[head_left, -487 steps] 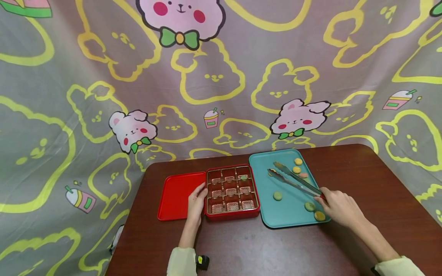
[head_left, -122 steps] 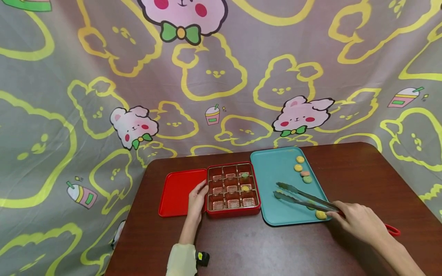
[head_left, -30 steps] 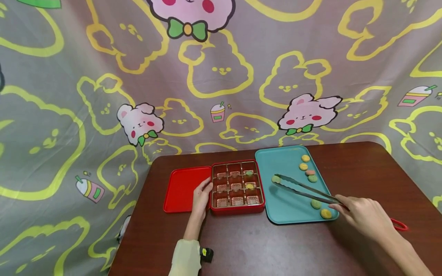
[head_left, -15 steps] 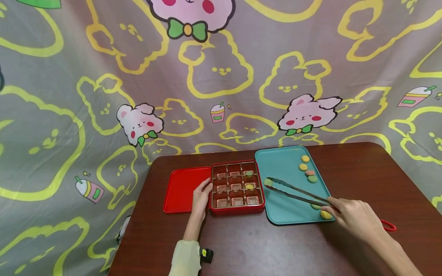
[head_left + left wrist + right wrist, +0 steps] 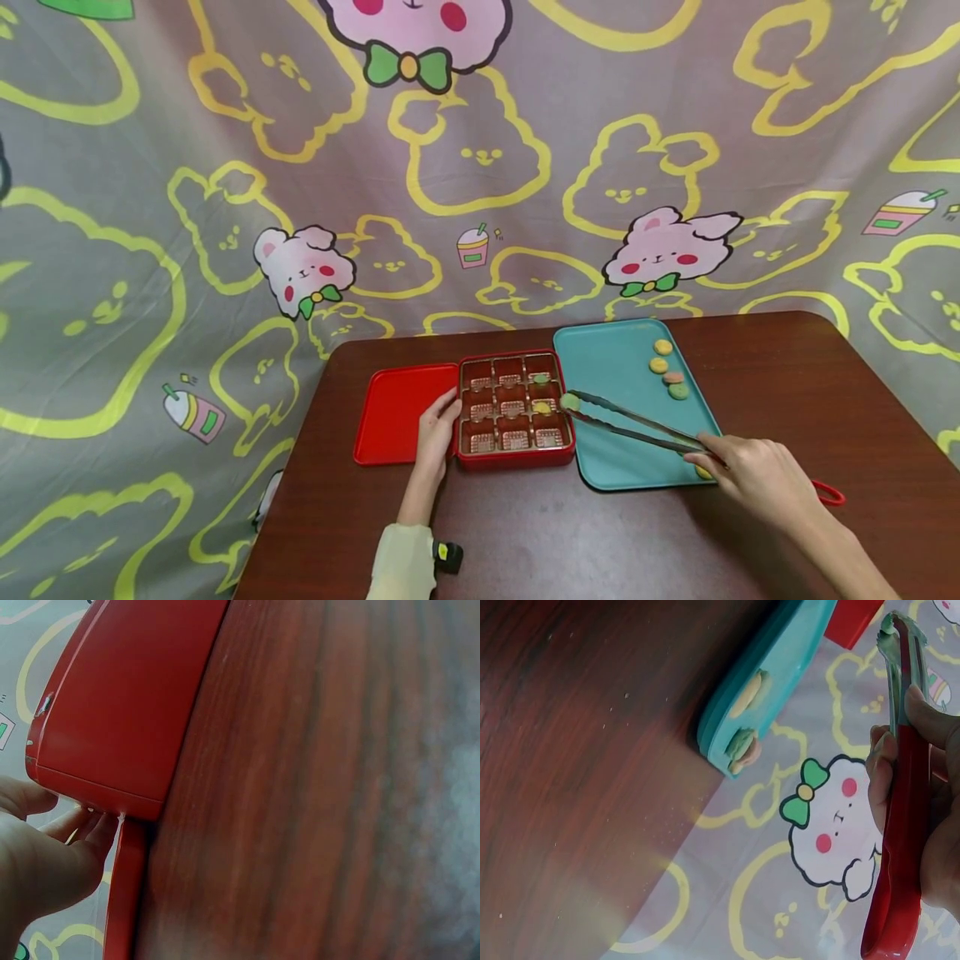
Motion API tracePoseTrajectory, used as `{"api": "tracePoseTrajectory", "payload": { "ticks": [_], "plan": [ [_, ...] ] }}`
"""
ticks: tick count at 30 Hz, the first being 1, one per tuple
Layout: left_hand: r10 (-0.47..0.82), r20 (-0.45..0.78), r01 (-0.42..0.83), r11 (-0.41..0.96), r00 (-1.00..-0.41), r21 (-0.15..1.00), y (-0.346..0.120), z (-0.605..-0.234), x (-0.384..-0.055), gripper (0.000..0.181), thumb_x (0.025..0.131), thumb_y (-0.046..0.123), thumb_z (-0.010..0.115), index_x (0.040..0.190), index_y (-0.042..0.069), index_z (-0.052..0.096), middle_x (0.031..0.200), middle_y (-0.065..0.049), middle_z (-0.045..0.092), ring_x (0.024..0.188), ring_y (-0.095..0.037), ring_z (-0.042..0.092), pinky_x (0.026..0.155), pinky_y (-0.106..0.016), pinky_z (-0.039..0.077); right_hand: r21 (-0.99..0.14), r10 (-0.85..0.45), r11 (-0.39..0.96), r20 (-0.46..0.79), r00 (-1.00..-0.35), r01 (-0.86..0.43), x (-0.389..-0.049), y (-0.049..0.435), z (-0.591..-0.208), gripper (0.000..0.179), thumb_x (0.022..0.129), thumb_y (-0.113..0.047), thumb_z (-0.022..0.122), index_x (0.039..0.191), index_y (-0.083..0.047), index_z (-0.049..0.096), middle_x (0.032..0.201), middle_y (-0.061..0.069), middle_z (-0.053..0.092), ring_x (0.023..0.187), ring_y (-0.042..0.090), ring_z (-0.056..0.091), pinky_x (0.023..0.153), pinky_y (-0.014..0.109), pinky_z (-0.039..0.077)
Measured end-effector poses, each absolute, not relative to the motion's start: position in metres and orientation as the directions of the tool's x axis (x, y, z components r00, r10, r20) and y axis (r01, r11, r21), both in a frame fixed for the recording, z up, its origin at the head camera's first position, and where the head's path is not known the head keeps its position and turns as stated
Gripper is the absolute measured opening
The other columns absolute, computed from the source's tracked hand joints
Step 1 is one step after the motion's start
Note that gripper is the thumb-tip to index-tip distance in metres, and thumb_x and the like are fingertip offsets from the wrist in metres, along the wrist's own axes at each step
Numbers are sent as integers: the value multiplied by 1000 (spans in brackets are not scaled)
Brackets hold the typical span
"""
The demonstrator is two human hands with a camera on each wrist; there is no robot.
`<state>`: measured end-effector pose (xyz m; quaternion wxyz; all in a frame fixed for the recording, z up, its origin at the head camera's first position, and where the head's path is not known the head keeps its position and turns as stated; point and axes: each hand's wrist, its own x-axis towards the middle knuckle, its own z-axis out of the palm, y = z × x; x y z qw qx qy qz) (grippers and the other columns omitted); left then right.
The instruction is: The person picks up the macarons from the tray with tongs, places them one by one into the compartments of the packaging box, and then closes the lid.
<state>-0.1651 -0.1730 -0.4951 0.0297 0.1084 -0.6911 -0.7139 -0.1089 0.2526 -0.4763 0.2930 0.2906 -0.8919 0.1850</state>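
My right hand [image 5: 761,479] grips red-handled metal tongs [image 5: 637,429]. Their tips pinch a green macaron [image 5: 571,402] above the border between the blue tray [image 5: 622,467] and the red box [image 5: 517,457]. In the right wrist view, fingers and thumb wrap the tongs' red handle [image 5: 909,795]. The box has a clear divided insert; a green macaron [image 5: 542,379] lies in its back right compartment and a yellow one [image 5: 542,407] in the middle right compartment. My left hand [image 5: 437,429] rests against the box's left side, its fingertips touching the wall [image 5: 112,799] in the left wrist view.
A red lid [image 5: 393,417] lies left of the box. Along the tray's right side sit yellow macarons [image 5: 658,365], a pink one [image 5: 672,377] and a green one [image 5: 678,391]. Another yellow macaron [image 5: 703,472] is partly hidden by my right hand. A patterned cloth [image 5: 525,192] hangs behind the table.
The tongs carry the green macaron left from the tray to the box's right edge. Earlier, the yellow macaron was placed in the box. My left hand stays at the box's side.
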Motion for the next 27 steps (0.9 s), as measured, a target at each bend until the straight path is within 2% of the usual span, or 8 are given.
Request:
{"api": "tracePoseTrajectory", "payload": {
  "ticks": [3,10,14,20,27],
  "plan": [
    [-194,-112,-105,-45,-975,993,-173,-496,-165,41,104,5,55,142,-13,53,134,-33,60,123,-48,56,89,-30,52,-154,-413,756,642,-646,-636,-109,249,-479,49,106,-62,37,74,-26,49,63,-26,21,55,-9,19,45,16,19],
    [-203,-105,-105,-12,-974,994,-172,-494,-164,41,104,5,55,141,-13,53,136,-32,59,125,-46,55,102,-48,49,-139,-420,745,662,-621,-652,-107,242,-482,49,106,-61,38,75,-25,52,63,-26,21,55,-10,18,44,16,19],
    [-202,-109,-109,-11,-973,994,-173,-497,-166,41,104,5,55,142,-13,53,136,-33,59,124,-46,56,101,-47,49,-137,-421,742,667,-615,-656,-106,240,-483,50,106,-60,38,78,-23,57,62,-27,23,55,-10,20,43,16,21],
    [-203,-102,-103,-8,-974,995,-179,-523,-177,43,105,7,55,143,-13,51,137,-32,59,124,-45,56,100,-45,50,-129,-435,735,663,-609,-666,-105,236,-484,51,106,-60,38,80,-22,57,63,-26,22,55,-10,19,42,16,20],
    [-217,-97,-99,-1,-971,995,-181,-534,-181,44,105,14,58,145,-6,54,138,-26,61,124,-37,58,101,-43,50,-105,-454,728,666,-592,-677,-106,233,-483,50,107,-59,38,78,-21,50,64,-24,18,55,-9,17,43,16,18]
  ]
}}
